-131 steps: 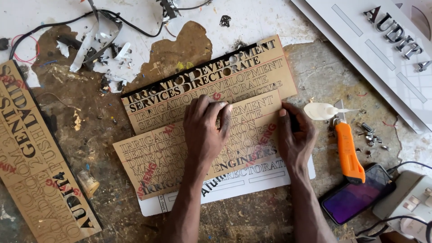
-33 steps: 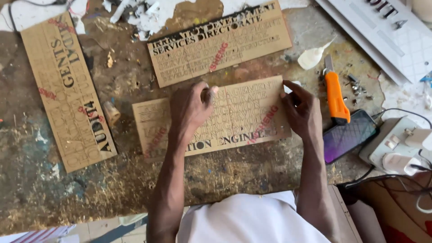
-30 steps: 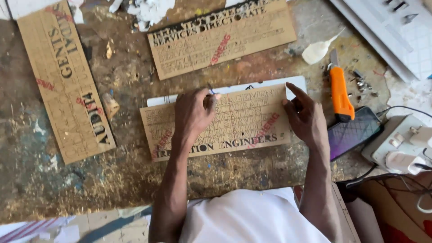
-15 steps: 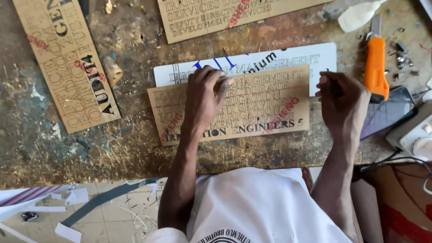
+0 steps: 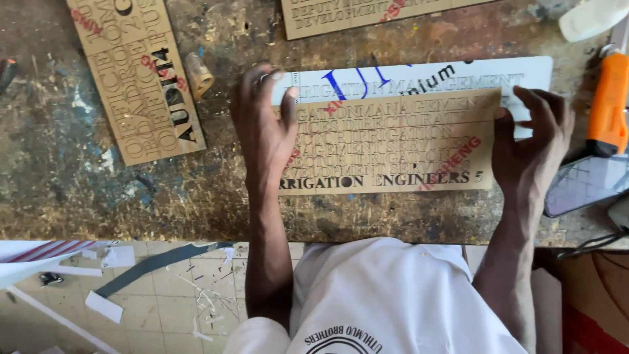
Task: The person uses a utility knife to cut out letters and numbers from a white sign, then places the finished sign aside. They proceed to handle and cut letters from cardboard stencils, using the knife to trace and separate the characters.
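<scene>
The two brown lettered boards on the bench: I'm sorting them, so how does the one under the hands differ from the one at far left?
The stencil board under the hands lies level, long side across the bench; the left stencil board lies tilted, running away from the person. The first sits on a white sheet, pressed by the left hand and right hand; the second lies untouched on the bare workbench. Both are brown, with cut-out lettering and one dark-filled line.

The left hand (image 5: 265, 128) covers the near-left end of the tan lettered sheet (image 5: 393, 144), and that sheet hides most of the white sheet (image 5: 419, 75) beneath. Up top, the second tan sheet (image 5: 367, 12) runs off the edge; the orange knife (image 5: 606, 105) and phone (image 5: 586, 187) are clipped at right.
</scene>
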